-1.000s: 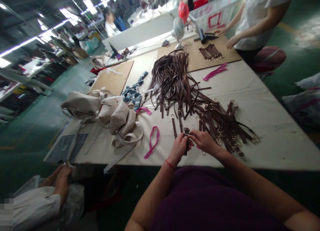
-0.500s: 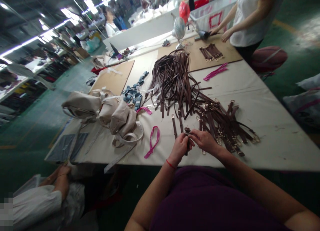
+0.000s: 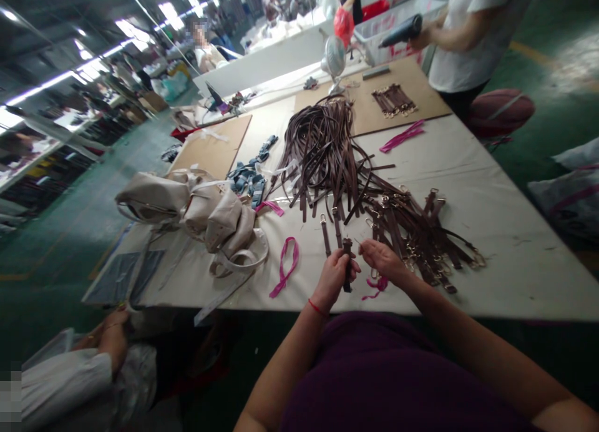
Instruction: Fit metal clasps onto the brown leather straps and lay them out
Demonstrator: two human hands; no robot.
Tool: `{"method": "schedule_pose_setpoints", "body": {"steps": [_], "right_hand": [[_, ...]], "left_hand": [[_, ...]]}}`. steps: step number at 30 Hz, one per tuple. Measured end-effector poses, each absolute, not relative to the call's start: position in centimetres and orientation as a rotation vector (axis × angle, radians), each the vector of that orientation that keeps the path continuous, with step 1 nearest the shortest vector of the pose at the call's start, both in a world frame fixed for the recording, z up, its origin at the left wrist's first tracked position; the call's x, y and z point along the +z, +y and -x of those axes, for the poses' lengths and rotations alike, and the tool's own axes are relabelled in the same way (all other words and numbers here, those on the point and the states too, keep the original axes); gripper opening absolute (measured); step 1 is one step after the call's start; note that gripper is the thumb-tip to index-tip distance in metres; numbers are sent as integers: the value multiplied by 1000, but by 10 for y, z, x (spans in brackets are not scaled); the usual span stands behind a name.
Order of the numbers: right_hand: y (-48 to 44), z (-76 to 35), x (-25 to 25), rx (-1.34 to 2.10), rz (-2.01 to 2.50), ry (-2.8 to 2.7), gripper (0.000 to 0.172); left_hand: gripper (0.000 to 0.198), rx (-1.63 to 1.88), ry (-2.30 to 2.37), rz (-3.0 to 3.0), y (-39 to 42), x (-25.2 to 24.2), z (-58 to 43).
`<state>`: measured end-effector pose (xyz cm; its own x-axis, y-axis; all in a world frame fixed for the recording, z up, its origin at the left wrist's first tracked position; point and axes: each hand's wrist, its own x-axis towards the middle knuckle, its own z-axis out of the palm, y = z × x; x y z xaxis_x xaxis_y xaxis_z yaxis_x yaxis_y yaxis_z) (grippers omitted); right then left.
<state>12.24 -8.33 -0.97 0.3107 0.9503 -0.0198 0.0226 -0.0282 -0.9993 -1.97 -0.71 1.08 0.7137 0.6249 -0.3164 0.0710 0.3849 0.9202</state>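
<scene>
Drawn back a little from the left hand [image 3: 337,271] since a moment ago, the right hand [image 3: 381,259] now leaves the short brown strap [image 3: 347,266] in plain sight, and a pink tie [image 3: 377,286] has come into view below the right wrist; across the table [image 3: 510,251], a co-worker [image 3: 482,35] has lifted a dark tool [image 3: 401,31] off the board [image 3: 362,123]. That strap stands roughly upright in the left hand, over the near part of the table, its buckle end up and its other end poking out below the fingers, which are wrapped around it. Thumb and fingertips of the right hand pinch a thin sliver [image 3: 358,241], too small to name, just beside the strap but apart from it. Beyond the left hand lie two more short straps [image 3: 324,233], side by side, and to the right spreads a heap of brown straps with metal clasps [image 3: 414,232]. Farther off, long brown straps [image 3: 318,148] lie in a tangled pile. Left of the hands rest a pink loop [image 3: 284,268] and, past it, beige bags [image 3: 206,210] near some blue-grey pieces [image 3: 253,183]. On the far board, more short straps [image 3: 394,100] are laid out in a row near a small fan [image 3: 334,58]. At lower left, another person [image 3: 70,382] in white sits near the table's edge.
</scene>
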Motion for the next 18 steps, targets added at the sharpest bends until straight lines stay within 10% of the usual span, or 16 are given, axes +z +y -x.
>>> {"method": "schedule_pose_setpoints", "body": {"steps": [18], "right_hand": [[-106, -104, -54, 1701, 1341, -957, 45]], "left_hand": [[13, 673, 815, -540, 48, 9, 47]]}}
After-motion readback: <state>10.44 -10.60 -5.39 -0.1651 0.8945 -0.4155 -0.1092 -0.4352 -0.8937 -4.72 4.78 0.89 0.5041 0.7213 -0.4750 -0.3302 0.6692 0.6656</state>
